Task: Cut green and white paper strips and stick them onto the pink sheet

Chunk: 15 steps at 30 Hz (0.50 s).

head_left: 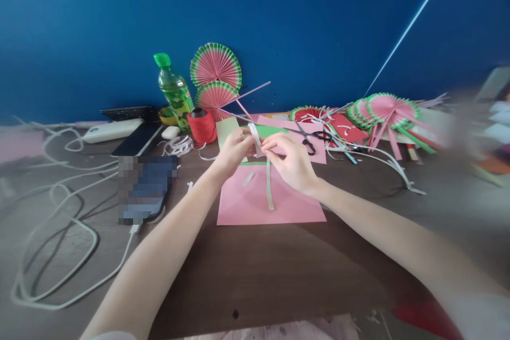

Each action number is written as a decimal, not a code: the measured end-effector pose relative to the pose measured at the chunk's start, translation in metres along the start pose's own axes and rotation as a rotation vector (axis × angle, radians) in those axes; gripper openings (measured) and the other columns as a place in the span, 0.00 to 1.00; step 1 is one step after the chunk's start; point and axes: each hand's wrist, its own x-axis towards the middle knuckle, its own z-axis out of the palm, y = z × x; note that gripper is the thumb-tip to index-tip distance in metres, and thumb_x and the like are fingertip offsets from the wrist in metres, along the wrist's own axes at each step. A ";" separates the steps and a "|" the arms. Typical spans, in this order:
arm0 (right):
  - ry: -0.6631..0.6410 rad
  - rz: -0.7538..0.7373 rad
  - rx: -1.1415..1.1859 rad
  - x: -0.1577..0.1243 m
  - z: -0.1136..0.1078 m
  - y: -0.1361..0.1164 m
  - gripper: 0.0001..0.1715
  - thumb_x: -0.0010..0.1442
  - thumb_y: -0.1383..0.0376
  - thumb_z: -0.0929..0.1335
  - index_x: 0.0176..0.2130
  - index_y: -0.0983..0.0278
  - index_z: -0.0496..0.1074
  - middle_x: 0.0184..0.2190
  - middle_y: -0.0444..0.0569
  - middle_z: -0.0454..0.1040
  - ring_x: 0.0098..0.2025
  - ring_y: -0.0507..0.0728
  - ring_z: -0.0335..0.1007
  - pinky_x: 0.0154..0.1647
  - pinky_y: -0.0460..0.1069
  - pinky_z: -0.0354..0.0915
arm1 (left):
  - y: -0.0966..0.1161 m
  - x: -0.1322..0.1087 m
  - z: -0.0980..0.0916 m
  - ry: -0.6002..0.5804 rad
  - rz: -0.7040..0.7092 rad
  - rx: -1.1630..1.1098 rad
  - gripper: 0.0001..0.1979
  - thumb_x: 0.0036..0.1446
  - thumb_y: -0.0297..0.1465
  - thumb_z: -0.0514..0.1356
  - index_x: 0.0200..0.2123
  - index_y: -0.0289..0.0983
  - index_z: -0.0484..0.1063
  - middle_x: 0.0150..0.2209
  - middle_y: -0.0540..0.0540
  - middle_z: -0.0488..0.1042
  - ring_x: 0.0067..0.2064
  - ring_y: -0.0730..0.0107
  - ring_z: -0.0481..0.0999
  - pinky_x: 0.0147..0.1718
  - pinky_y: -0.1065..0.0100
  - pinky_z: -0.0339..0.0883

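Above a pink paper sheet point(243, 207), my two hands meet, fingers pinched close together. My left hand point(235, 150) grips a narrow white band point(254, 132) that looks like a roll of tape seen edge-on. Thumb and forefinger of my right hand point(289, 158) pinch at the same spot, by the band's lower end. A pale tape strip point(270, 188) runs down from beneath my right fingers over the pink sheet. Whether it joins the white band is hidden. A short pale strip piece point(248, 179) lies on the sheet, left of the long one.
Behind my hands are black-handled scissors point(308, 144) and green paper point(273, 130). Pink-and-green folded paper fans point(215, 66) lean on the blue wall, beside a green bottle point(173, 90) and red thread spool point(202, 126). A phone point(149, 191) with white cable point(95, 239) lies left.
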 end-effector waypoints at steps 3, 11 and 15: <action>-0.020 -0.004 -0.007 -0.001 0.001 -0.003 0.08 0.55 0.72 0.63 0.27 0.61 0.65 0.29 0.45 0.72 0.37 0.56 0.68 0.40 0.54 0.64 | -0.002 0.003 -0.005 0.006 -0.001 -0.016 0.08 0.47 0.26 0.56 0.33 0.33 0.64 0.26 0.47 0.74 0.26 0.73 0.73 0.31 0.66 0.69; -0.009 0.032 0.028 0.000 -0.002 -0.002 0.05 0.56 0.71 0.64 0.30 0.62 0.67 0.30 0.46 0.72 0.37 0.54 0.69 0.40 0.51 0.64 | 0.006 0.002 -0.009 -0.082 -0.037 -0.103 0.06 0.50 0.27 0.55 0.34 0.32 0.63 0.31 0.42 0.76 0.31 0.69 0.76 0.37 0.61 0.69; 0.014 0.060 0.043 0.002 -0.004 -0.002 0.05 0.57 0.69 0.63 0.31 0.61 0.68 0.31 0.45 0.73 0.37 0.54 0.68 0.40 0.52 0.64 | 0.005 0.003 -0.012 -0.141 -0.009 -0.071 0.14 0.43 0.23 0.59 0.37 0.32 0.62 0.34 0.42 0.76 0.34 0.68 0.76 0.40 0.61 0.67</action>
